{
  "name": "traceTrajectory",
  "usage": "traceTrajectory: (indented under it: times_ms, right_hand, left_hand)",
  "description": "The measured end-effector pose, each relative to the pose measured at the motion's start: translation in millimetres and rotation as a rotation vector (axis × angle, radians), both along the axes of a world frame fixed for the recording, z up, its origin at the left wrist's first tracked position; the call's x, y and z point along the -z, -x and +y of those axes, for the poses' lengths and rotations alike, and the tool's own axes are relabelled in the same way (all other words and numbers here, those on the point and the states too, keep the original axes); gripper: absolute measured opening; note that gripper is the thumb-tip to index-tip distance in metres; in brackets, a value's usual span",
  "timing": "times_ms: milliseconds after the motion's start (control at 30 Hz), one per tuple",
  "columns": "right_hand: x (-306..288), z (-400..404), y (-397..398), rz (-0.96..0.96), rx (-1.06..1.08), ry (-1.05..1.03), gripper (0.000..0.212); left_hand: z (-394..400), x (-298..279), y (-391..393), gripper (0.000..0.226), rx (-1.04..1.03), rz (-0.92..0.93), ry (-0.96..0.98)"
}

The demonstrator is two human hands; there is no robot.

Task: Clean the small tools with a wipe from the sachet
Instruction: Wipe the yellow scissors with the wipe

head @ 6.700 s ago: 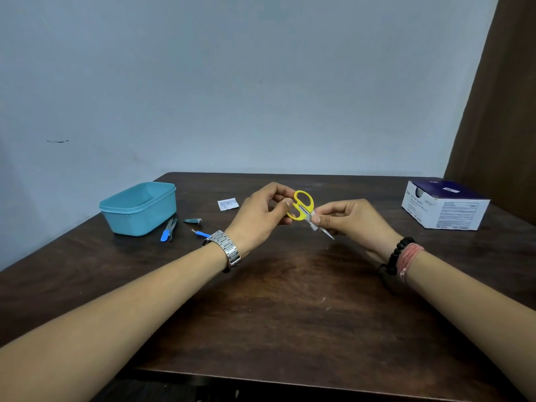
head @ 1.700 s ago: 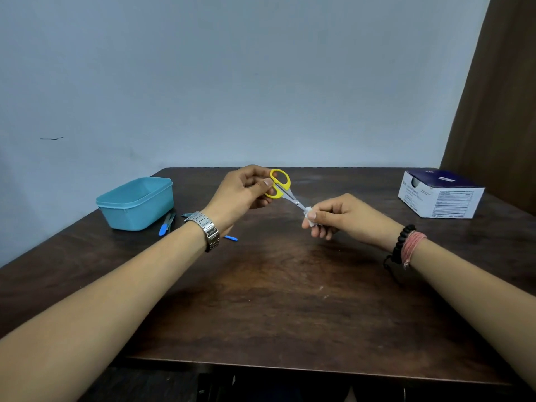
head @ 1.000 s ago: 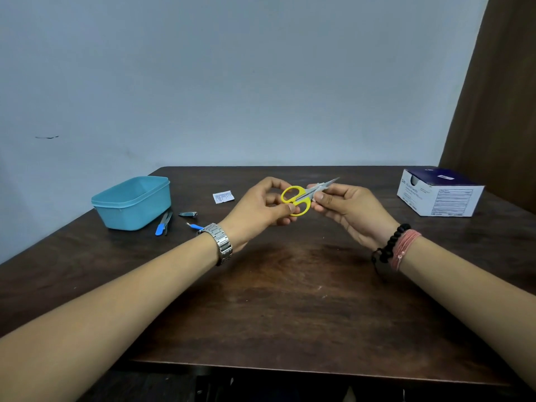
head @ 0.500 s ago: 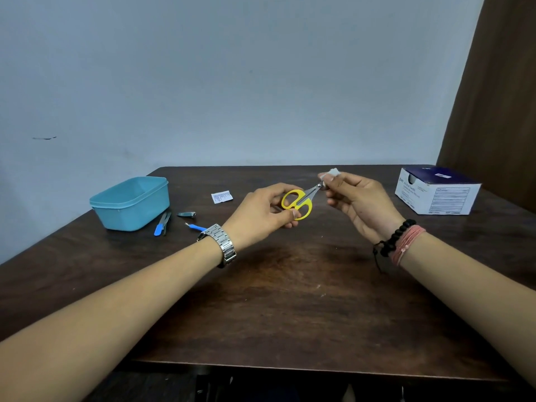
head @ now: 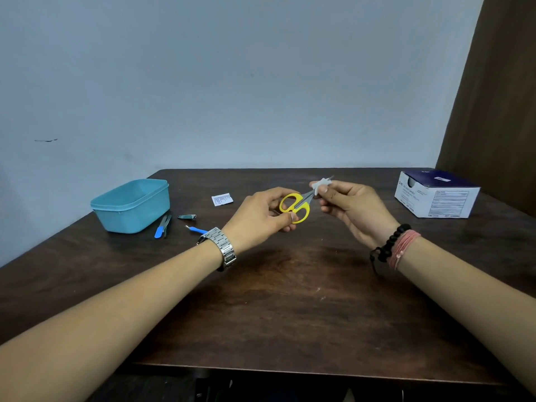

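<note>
My left hand [head: 259, 217] grips the yellow handles of small scissors [head: 295, 206] above the middle of the dark table [head: 290, 300]. Their blades point up and to the right. My right hand [head: 352, 206] pinches a small white wipe [head: 320, 184] around the blades near the tip. The torn white sachet [head: 222, 199] lies flat on the table behind my left hand. Left of it rest a nail clipper [head: 187, 217], a blue-handled tool [head: 163, 226] and a thin blue-handled pick [head: 197, 229].
A teal plastic tub [head: 130, 206] stands at the far left of the table. A white and dark-blue carton [head: 436, 197] stands at the far right. A brown curtain [head: 499, 97] hangs behind it. The wall is close behind the table.
Since a second ago my right hand has slid the wipe from near the scissors' pivot out along the blades toward the tip. My left hand has kept the handles nearly still.
</note>
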State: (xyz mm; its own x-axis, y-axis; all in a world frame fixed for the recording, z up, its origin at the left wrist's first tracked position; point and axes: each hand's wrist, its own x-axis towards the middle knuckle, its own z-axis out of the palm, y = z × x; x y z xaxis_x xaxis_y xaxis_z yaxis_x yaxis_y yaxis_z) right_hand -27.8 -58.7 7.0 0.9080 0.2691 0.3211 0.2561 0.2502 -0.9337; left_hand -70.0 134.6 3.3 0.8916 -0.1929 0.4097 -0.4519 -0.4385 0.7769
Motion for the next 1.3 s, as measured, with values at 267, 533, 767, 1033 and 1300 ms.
traceTrajectory:
  times_ms: [267,533,767,1033,1300]
  right_hand:
    - [-11,-14,-5,0.045,0.124,-0.200,0.011]
    - [0,-4,0,-0.001,0.010,0.057,0.014]
    - [-7,-12,-6,0.036,0.095,-0.106,0.013]
    - [-4,-14,-6,-0.092,0.252,0.103,0.011]
    - [-7,-6,4,-0.521,0.395,0.532,0.011]
  left_hand:
    - [1,-1,0,0.028,-0.013,-0.028,-0.043]
    - [1,0,1,0.027,-0.016,-0.002,-0.028]
    - [0,-3,1,0.029,-0.018,-0.023,-0.057]
    - [6,-1,-3,0.028,-0.081,0.036,0.106]
    - [-1,0,-1,0.017,-0.006,0.063,0.149]
